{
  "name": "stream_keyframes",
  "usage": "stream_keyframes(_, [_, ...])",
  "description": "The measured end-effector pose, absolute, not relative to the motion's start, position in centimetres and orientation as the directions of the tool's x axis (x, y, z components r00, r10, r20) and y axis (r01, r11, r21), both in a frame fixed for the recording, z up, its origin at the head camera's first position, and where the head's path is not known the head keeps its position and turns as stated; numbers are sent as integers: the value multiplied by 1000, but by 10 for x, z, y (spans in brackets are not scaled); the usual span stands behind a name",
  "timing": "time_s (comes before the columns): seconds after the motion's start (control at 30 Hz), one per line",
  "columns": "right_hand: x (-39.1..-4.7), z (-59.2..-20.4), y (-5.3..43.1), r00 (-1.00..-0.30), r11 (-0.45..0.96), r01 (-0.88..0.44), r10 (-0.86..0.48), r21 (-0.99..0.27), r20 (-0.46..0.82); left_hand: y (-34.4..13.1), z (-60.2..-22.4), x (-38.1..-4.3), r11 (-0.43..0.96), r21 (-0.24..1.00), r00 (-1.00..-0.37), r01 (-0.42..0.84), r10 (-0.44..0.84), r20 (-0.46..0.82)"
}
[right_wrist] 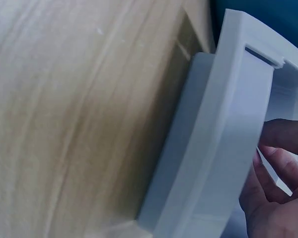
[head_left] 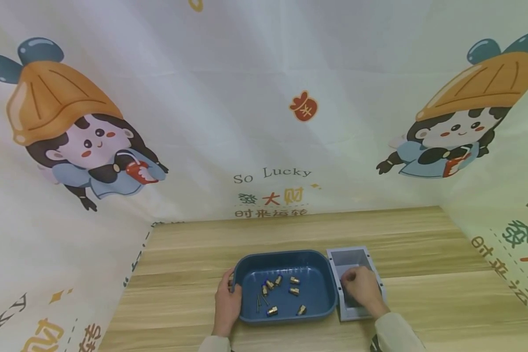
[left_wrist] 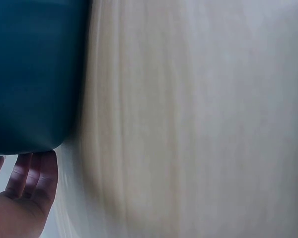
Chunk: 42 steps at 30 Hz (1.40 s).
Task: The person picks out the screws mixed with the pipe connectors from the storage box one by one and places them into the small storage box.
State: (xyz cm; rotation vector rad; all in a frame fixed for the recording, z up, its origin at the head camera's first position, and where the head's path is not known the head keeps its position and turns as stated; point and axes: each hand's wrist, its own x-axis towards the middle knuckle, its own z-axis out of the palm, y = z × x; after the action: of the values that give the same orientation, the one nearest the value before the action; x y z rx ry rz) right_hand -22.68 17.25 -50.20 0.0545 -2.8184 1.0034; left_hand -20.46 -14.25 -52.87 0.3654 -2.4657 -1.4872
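- I count seven brass fittings (head_left: 294, 292) and two thin screws (head_left: 258, 303), all lying in one blue tray (head_left: 314, 288).
- Three fittings cluster near the tray's middle, two sit right of them, and two lie toward the near side; the screws are close together on the left.
- One grey box (head_left: 348, 257) stands just right of the tray on the wooden table (head_left: 180, 274); my hand hides part of its inside, so I cannot tell everything it contains.
- My left hand (head_left: 228, 305) grips the tray's left side, thumb at the rim, fingers outside.
- My right hand (head_left: 363, 289) reaches into the box, fingers bent; I cannot tell whether they hold anything.
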Motion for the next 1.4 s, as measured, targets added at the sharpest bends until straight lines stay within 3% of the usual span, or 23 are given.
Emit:
stream_keyframes(0.7, [-233, -482, 167, -956, 685, -205, 13, -699, 292, -142, -528, -203, 464, 884, -938, -61, -329, 108])
stream_keyframes(1.07, [-236, -469, 162, -984, 673, -104, 40, -732, 176, -143, -527, -204, 455, 888, -937, -60, -332, 106])
stream_keyframes(1.4, [-236, -463, 151, -976, 624, -146, 36, -768, 215, -144, -529, -203, 452, 890, -936, -50, -332, 116])
